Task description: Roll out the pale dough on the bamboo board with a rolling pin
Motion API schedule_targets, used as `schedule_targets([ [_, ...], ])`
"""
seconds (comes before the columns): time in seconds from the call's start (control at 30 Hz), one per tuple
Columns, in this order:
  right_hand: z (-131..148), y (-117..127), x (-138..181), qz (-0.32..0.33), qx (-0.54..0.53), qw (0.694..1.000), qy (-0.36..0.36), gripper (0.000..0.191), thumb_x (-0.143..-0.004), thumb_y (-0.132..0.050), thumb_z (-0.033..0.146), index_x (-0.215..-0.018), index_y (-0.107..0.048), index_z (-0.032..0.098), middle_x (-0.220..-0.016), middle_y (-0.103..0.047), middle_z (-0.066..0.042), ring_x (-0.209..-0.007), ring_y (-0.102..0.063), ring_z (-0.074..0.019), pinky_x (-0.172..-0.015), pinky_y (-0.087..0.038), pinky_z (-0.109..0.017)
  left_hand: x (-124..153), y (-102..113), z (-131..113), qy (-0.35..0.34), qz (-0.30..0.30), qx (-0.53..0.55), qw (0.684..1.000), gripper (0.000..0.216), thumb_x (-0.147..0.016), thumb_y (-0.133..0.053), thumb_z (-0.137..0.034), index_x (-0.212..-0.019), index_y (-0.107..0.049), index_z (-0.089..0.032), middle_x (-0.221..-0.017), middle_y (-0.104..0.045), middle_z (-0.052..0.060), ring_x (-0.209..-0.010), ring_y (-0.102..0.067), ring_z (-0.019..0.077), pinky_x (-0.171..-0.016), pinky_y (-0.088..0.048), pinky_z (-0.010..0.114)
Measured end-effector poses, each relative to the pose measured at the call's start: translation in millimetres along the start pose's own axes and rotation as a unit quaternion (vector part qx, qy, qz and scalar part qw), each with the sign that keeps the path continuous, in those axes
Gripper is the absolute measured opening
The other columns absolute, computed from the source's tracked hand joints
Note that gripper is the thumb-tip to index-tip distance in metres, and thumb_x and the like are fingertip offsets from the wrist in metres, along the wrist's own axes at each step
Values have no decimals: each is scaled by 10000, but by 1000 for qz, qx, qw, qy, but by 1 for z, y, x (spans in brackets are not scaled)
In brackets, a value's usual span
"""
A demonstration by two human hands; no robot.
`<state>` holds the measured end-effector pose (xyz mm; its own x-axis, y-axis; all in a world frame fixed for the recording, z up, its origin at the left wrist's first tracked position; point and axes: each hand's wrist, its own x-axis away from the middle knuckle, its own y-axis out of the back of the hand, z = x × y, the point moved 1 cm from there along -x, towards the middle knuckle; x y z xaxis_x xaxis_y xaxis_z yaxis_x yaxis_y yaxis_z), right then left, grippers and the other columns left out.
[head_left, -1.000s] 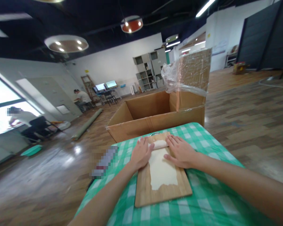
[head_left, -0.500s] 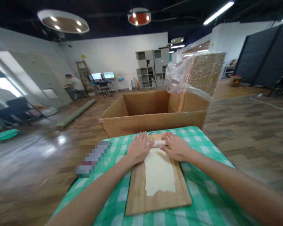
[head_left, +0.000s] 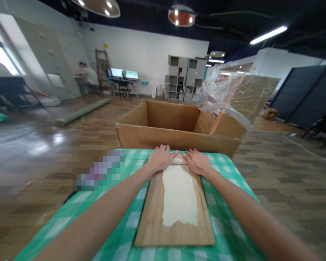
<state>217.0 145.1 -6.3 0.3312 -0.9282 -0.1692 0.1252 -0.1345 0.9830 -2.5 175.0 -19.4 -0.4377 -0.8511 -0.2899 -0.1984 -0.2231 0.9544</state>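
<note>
A thin, pale sheet of dough (head_left: 180,197) with a ragged near edge lies lengthwise on a wooden cutting board (head_left: 149,232). Across its far end rests a pale rolling pin (head_left: 179,160), its ends hidden beneath my hands. My left hand (head_left: 161,158) lies over the pin's left end, fingers stretched forward and thumb pointing inward. On the right end my right hand (head_left: 197,161) is laid the same way, fingers extended. The two thumbs are close together above the pin's middle. Under the board is a green-and-white checked tablecloth (head_left: 133,195).
A large open cardboard box (head_left: 157,136) stands just past the table's far edge, with plastic wrap (head_left: 220,94) on its right. A blurred-out object (head_left: 101,168) lies at the table's left. Farther off are a rolled mat (head_left: 83,112) and a seated person (head_left: 88,76).
My hands have drawn slightly closer together and the pin is nearer the board's far end. More of the dough sheet shows. The view has turned a little left.
</note>
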Motion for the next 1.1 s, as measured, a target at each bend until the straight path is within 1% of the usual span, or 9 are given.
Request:
schedule_targets([
  [0.1,4,1,17,-13,9,1000,-2,796,-1072,-99,597,-1547,-465,73,-1590,-472,-186,-1507,-389,-310,-1221,-292,-463,14,6,-11,22,-9,7,1000,688,-1042,-255,-631,-1429,-579,-163,-1463,-591,210,-1441,-451,387,-1160,-325,570],
  [0.2,9,3,39,-33,7,999,12,795,-1066,-152,616,-1553,-446,60,-1609,-438,-202,-1506,-389,-319,-1213,-313,-461,29,13,-22,33,-15,16,999,730,-1037,-242,-642,-1440,-573,-132,-1480,-582,214,-1474,-420,379,-1179,-312,554],
  [0.27,13,4,58,-44,9,999,29,804,-1058,-198,629,-1556,-432,41,-1621,-410,-218,-1515,-369,-330,-1228,-290,-470,43,18,-28,30,-24,23,999,777,-1029,-236,-665,-1483,-530,-106,-1520,-545,220,-1492,-399,382,-1191,-302,545],
  [0.43,24,2,113,-48,0,997,65,883,-1028,-281,688,-1617,-307,30,-1678,-292,-211,-1568,-248,-336,-1264,-220,-505,87,29,-41,-26,-50,27,998,883,-996,-261,-735,-1536,-449,-62,-1576,-479,225,-1517,-366,362,-1246,-239,498],
  [0.53,26,1,131,-44,-13,996,80,904,-1025,-286,700,-1655,-198,58,-1701,-240,-184,-1587,-194,-306,-1277,-191,-496,104,32,-43,-41,-42,22,998,924,-987,-256,-755,-1539,-435,-36,-1590,-451,241,-1517,-367,358,-1254,-228,488],
  [0.63,20,1,121,-29,-26,997,73,896,-1028,-263,705,-1650,-224,61,-1701,-240,-184,-1589,-189,-296,-1281,-178,-489,99,34,-43,-43,-37,23,998,934,-991,-244,-753,-1527,-444,-14,-1584,-454,253,-1505,-388,359,-1250,-238,479],
  [0.77,6,2,76,11,-38,998,43,872,-1040,-174,692,-1620,-317,57,-1681,-288,-197,-1575,-238,-302,-1267,-221,-484,69,31,-38,-20,-31,39,999,887,-1001,-229,-738,-1497,-496,-53,-1545,-510,241,-1460,-457,359,-1218,-296,480],
  [0.93,-8,3,24,44,-24,998,44,816,-1066,-91,625,-1580,-412,79,-1661,-351,-175,-1569,-260,-272,-1269,-220,-465,33,19,-26,48,1,54,997,855,-1005,-217,-725,-1545,-449,-104,-1565,-488,234,-1459,-465,371,-1154,-370,504],
  [1.1,-16,-3,0,48,-14,998,43,803,-1075,-64,587,-1594,-386,65,-1659,-350,-167,-1580,-225,-260,-1275,-209,-471,14,6,-16,70,1,60,996,918,-976,-232,-773,-1519,-484,-77,-1536,-513,259,-1445,-474,391,-1157,-369,512],
])
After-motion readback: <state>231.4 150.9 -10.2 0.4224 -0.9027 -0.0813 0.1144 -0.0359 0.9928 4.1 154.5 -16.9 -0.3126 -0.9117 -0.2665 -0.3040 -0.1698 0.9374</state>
